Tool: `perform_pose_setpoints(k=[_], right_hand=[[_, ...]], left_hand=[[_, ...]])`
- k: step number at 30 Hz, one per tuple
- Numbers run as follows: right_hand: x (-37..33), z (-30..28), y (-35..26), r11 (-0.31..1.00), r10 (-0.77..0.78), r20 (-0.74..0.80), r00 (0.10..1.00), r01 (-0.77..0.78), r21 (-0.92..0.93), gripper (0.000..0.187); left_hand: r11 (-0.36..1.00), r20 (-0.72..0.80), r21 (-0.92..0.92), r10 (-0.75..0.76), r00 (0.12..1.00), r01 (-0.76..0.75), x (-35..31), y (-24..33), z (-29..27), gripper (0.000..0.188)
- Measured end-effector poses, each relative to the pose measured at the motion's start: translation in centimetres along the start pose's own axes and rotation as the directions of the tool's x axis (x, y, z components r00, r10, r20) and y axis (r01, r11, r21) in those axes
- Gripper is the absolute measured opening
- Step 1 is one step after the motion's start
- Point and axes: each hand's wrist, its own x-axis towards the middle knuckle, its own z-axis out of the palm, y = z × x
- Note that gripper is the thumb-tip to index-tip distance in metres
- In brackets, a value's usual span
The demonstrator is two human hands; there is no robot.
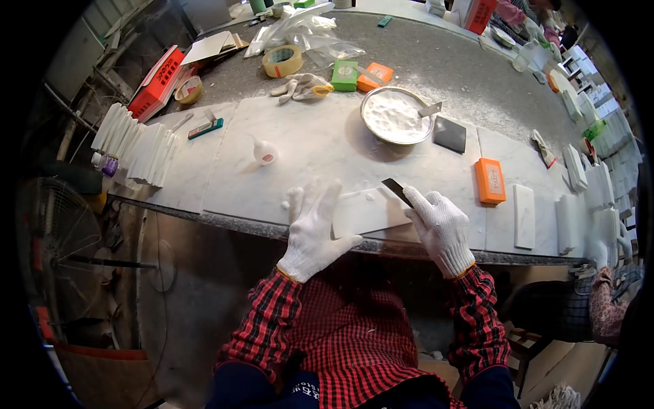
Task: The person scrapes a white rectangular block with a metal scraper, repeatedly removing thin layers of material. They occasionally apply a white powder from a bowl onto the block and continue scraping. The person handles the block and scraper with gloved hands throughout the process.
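Beyond the blade sits a bowl (white contents).

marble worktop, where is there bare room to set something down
Bare worktop shows between the white bottle, the metal bowl and the slab by the dark blade, and between the bottle and the green case to its left. Crowded farther back: tape roll, loose glove, green box.
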Motion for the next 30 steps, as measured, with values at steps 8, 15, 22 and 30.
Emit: perform_pose_setpoints(k=[8,15,22,30], right_hand=[[-1.4,1.8,3.0,0.938,0.263,-0.073,0.962,-0.237,0.254,0.039],[-1.8,2.5,3.3,0.899,0.332,-0.134,0.934,-0.270,0.345,0.041],[-1.8,2.5,3.3,0.895,0.328,-0.149,0.933,-0.256,0.365,0.040],[-1.6,2.1,3.4,0.870,0.342,-0.148,0.928,-0.253,0.424,0.037]], left_hand=[[0.967,0.088,0.083,0.233,0.968,-0.241,0.0,0.5,-1.6,0.083],[0.971,0.224,0.056,0.216,0.950,-0.234,3.0,1.5,-1.9,0.081],[0.953,0.149,0.065,0.284,0.947,-0.296,3.6,2.1,-2.1,0.102],[0.967,0.070,0.013,0.253,0.965,-0.254,1.6,-0.3,-1.1,0.104]])
